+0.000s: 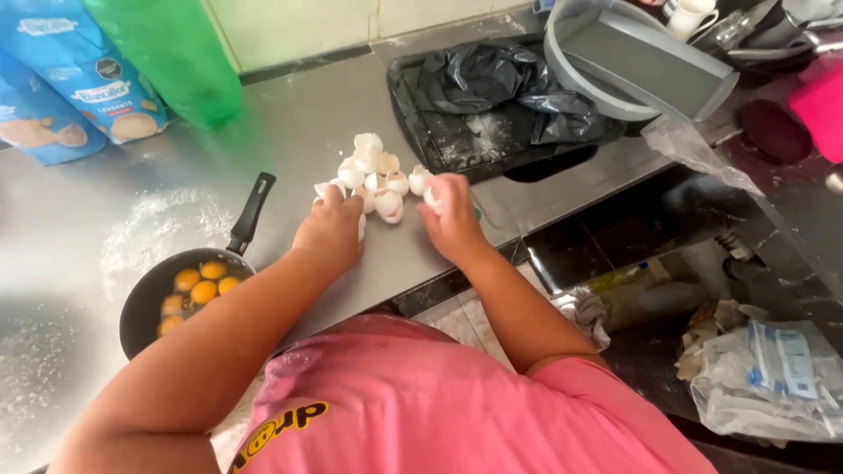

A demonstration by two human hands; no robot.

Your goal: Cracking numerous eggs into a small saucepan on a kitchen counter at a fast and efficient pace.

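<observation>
Steel tabletop [105, 219]: both hands on eggshells [373, 171], left hand [332, 230] fingers cupped over near-left shells, right hand [452, 218] fingers clamped on one shell, pile just beyond.

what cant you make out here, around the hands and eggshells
Head view:
- Right hand: its back hides the fingers and whatever they hold.
- Left hand: covers the nearest eggshells.
- Pan: the forearm hides its near rim; yolk count unclear.
- Blue bags: cut off by the frame edge.
</observation>
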